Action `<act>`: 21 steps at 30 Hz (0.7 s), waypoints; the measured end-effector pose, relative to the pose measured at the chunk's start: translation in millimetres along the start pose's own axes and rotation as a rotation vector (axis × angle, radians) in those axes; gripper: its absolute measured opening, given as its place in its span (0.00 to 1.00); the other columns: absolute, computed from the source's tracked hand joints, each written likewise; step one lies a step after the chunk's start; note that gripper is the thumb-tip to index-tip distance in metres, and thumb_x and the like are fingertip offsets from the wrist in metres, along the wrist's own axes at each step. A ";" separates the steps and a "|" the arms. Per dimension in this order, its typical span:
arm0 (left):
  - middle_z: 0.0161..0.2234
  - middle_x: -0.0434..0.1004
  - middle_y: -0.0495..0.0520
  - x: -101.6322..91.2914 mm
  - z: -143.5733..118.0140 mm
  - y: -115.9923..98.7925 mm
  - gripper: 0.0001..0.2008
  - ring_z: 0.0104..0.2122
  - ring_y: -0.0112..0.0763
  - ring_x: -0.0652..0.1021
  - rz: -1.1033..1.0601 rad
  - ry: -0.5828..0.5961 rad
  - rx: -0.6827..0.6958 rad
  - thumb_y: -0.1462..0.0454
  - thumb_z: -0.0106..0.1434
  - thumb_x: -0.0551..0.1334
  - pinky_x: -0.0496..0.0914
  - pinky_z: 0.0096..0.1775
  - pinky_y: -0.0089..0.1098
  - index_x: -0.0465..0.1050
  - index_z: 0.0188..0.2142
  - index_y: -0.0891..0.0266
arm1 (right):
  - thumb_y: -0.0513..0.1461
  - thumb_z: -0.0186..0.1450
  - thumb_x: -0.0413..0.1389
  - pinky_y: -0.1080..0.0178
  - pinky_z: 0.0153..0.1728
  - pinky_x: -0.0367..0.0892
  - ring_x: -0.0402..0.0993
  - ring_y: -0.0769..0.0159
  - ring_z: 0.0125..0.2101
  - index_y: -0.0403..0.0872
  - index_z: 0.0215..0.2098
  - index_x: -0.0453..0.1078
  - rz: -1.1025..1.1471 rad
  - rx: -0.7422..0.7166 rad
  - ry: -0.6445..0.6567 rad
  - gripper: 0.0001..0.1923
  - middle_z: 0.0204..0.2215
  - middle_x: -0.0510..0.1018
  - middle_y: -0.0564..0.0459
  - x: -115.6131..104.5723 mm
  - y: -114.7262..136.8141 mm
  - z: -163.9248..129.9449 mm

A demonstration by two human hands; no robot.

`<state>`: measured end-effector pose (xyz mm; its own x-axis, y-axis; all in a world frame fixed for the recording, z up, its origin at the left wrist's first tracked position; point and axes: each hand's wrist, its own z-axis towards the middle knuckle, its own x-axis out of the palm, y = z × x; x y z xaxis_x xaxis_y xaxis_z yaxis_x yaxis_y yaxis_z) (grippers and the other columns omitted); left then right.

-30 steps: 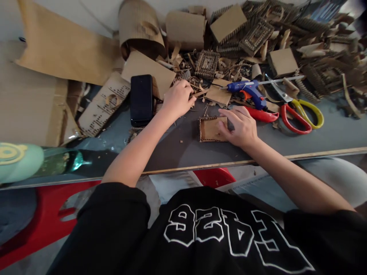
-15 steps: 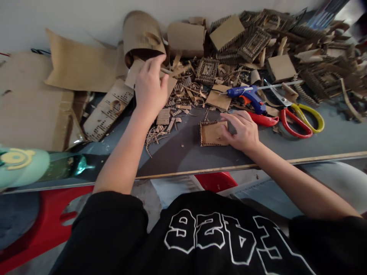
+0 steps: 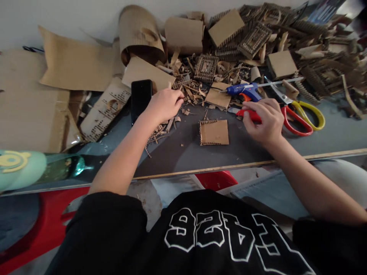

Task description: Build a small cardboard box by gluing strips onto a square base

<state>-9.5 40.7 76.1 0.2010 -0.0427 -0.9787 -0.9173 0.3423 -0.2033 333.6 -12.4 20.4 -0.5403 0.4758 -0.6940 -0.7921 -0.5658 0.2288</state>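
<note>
While my black shirt fills the near edge, I see the cardboard square [image 3: 214,132] lying flat and untouched on the grey table [image 3: 329,141], between my hands. My right hand [image 3: 263,119] curls its fingers over the red-handled cutter [image 3: 249,113], seemingly gripping it. My left hand [image 3: 163,104] hangs loosely curled over cardboard scraps [image 3: 169,124], pinching nothing I can make out, beside the black phone [image 3: 141,98]. Farther off lie the glue gun [image 3: 243,90], scissors [image 3: 298,112] and piled cardboard, kept within reach.
</note>
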 end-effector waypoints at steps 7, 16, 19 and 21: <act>0.35 0.86 0.51 -11.3 -27.5 -59.1 0.08 0.35 0.31 0.85 -0.580 -0.016 0.209 0.63 0.74 0.63 0.80 0.45 0.33 0.81 0.47 0.61 | 0.41 0.73 0.59 0.46 0.54 0.77 0.82 0.52 0.49 0.51 0.62 0.76 0.216 -0.106 -0.007 0.19 0.49 0.86 0.46 -1.2 30.9 2.2; 0.40 0.89 0.54 37.9 -21.5 -70.0 0.14 0.40 0.35 0.87 -0.265 -0.297 0.649 0.54 0.79 0.61 0.79 0.44 0.35 0.83 0.48 0.58 | 0.50 0.73 0.59 0.49 0.48 0.77 0.84 0.54 0.42 0.51 0.52 0.83 0.376 -0.014 0.185 0.17 0.42 0.88 0.49 4.3 35.1 5.7; 0.40 0.89 0.56 45.4 -22.3 -68.5 0.18 0.39 0.35 0.87 -0.197 -0.384 0.685 0.55 0.81 0.56 0.79 0.44 0.34 0.83 0.48 0.59 | 0.47 0.75 0.58 0.51 0.45 0.76 0.83 0.56 0.39 0.52 0.46 0.85 0.412 -0.006 0.187 0.14 0.38 0.87 0.50 12.3 34.6 10.2; 0.41 0.88 0.56 45.4 -22.1 -66.3 0.17 0.41 0.35 0.86 -0.210 -0.409 0.621 0.53 0.80 0.58 0.79 0.46 0.34 0.82 0.51 0.61 | 0.46 0.75 0.57 0.52 0.44 0.76 0.83 0.56 0.39 0.51 0.45 0.85 0.406 0.003 0.169 0.14 0.39 0.87 0.50 17.3 32.8 12.2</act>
<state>52.8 -4.8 44.5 0.5712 0.1440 -0.8081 -0.5092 0.8343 -0.2114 294.8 -14.5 24.2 -0.7540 0.0986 -0.6494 -0.5263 -0.6823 0.5075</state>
